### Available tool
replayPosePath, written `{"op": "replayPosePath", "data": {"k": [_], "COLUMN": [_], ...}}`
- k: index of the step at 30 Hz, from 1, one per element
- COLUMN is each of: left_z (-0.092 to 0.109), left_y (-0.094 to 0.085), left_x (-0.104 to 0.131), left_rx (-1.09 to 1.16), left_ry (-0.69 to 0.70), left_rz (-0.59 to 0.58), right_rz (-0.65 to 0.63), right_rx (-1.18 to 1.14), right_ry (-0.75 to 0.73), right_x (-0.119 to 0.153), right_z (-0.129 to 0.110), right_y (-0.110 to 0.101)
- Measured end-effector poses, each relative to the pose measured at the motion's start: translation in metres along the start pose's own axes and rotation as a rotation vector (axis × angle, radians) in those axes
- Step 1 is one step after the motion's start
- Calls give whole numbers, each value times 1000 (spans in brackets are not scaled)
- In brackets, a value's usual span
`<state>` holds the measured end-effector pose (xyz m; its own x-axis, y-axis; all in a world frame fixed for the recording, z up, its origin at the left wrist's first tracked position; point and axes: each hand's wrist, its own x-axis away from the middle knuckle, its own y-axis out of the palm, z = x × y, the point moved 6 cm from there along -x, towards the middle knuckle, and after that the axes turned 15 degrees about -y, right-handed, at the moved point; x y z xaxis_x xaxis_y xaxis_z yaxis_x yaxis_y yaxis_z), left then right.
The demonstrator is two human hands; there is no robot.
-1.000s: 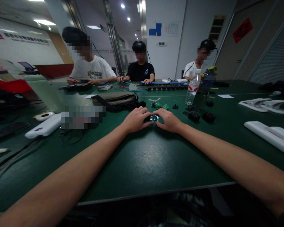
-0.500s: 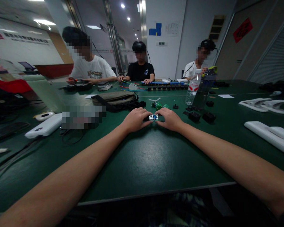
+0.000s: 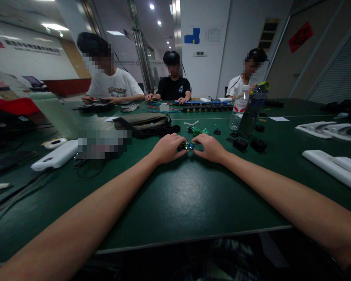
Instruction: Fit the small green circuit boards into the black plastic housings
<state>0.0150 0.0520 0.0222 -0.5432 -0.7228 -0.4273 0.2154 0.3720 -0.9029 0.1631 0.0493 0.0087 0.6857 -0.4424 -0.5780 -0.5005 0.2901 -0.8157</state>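
Note:
A small green circuit board [image 3: 190,146] with a blue part on it is held between my two hands, just above the green table. My left hand [image 3: 170,148] pinches its left end, where a dark piece shows by the fingers. At the other end, the thumb and fingers of my right hand [image 3: 210,147] close on the board. Just beyond my hands lies a pile of green circuit boards [image 3: 196,130]. A small black part [image 3: 217,132] sits to the right of that pile.
Several black block-shaped parts [image 3: 240,144] lie right of my right hand, near a clear water bottle [image 3: 236,115] and a dark drinking bottle [image 3: 253,111]. A grey-brown bag [image 3: 143,121] rests at the left. White devices [image 3: 57,155] flank both sides. Three people sit across the table [image 3: 175,203].
The circuit board has tilted between my fingers, so its bright top face now looks greener and narrower. My hands have hardly moved.

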Motion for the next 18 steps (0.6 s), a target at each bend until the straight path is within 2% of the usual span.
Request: {"op": "replayPosePath", "data": {"k": [18], "left_z": [0], "left_y": [1], "left_x": [-1], "left_rx": [48], "left_ry": [10], "left_rz": [-13], "right_rz": [23], "right_rx": [-17], "right_ry": [-14], "right_x": [0], "right_z": [-1], "right_y": [-2]}}
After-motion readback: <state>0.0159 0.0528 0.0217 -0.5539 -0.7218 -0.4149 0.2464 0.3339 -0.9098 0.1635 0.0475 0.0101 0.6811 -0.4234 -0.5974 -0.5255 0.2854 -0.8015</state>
